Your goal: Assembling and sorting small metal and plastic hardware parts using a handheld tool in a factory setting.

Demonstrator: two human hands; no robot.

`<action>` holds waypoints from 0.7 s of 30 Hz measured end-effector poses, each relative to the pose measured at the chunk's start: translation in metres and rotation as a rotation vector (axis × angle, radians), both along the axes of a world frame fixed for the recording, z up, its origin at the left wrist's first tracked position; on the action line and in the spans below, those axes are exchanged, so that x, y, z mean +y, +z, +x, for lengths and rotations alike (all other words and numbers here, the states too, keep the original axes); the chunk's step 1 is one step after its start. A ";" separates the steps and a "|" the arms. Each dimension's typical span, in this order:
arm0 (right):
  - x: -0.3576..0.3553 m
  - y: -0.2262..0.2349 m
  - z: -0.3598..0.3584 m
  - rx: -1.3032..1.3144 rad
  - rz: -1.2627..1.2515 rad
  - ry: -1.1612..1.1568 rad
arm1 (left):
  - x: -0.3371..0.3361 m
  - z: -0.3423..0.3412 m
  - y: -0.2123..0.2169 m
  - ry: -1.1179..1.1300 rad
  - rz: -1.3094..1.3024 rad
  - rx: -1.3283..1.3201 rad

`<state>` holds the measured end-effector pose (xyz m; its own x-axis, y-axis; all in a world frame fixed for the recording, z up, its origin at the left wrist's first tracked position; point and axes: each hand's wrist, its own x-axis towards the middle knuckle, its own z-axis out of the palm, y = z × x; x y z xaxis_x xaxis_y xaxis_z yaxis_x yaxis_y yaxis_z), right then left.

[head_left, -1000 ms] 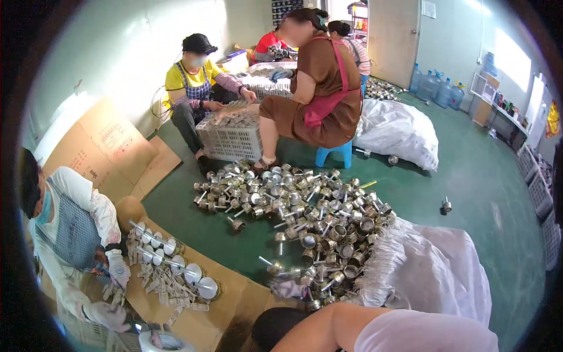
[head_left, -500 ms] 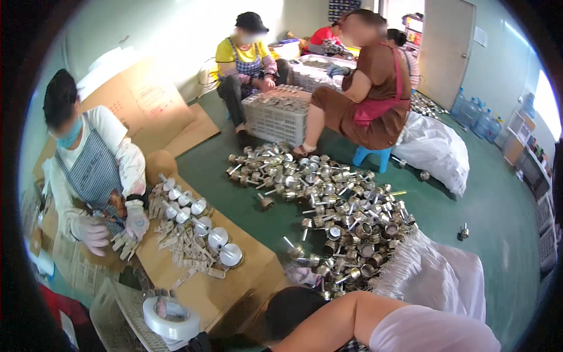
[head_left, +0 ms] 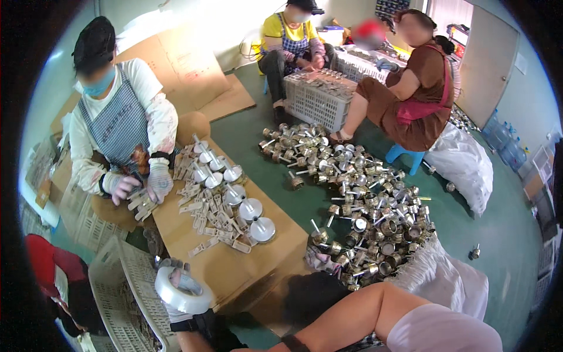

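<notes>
At the lower left, my left hand (head_left: 180, 310) comes up from the lower edge in a grey-white glove with a black cuff. It is closed around a wide roll of clear tape (head_left: 198, 300), beside a cardboard-covered worktop (head_left: 264, 264). My right hand does not show. On the worktop stand several round metal cups with rods (head_left: 251, 209), flat ends up. Many small pale clip-like pieces (head_left: 216, 214) lie loose around them. Across the worktop, a co-worker's gloved hands (head_left: 157, 183) handle a few of the same pieces.
A light plastic crate (head_left: 126, 276) stands left of my hand. Metal cups with rods are heaped on the green floor (head_left: 270, 193). A co-worker's bare arm (head_left: 352, 314) crosses the lower right. Other people sit around crates (head_left: 316, 105) farther back, near a white sack (head_left: 463, 164).
My view has turned left, so the room has shifted rightward. The tape roll and my left hand are slightly higher and farther right. The co-worker's hands still handle the small pieces.
</notes>
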<state>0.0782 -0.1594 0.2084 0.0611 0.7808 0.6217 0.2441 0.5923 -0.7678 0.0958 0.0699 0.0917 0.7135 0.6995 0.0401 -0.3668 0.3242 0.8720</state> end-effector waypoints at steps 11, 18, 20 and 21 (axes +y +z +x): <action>-0.004 0.005 0.007 -0.083 -0.080 0.032 | 0.001 0.006 -0.006 0.023 0.043 -0.001; 0.000 0.001 -0.001 -0.076 -0.106 0.100 | 0.010 -0.012 -0.008 -0.051 0.113 0.138; -0.003 0.003 -0.001 -0.112 -0.150 0.098 | 0.018 -0.027 -0.030 -0.001 -0.037 0.193; -0.006 0.002 0.003 -0.134 -0.176 0.093 | 0.016 -0.020 -0.026 -0.070 0.022 0.173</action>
<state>0.0809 -0.1654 0.2108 -0.0898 0.8766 0.4728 0.3018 0.4764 -0.8258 0.0761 0.0854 0.0655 0.7579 0.6482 -0.0730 -0.1875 0.3238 0.9274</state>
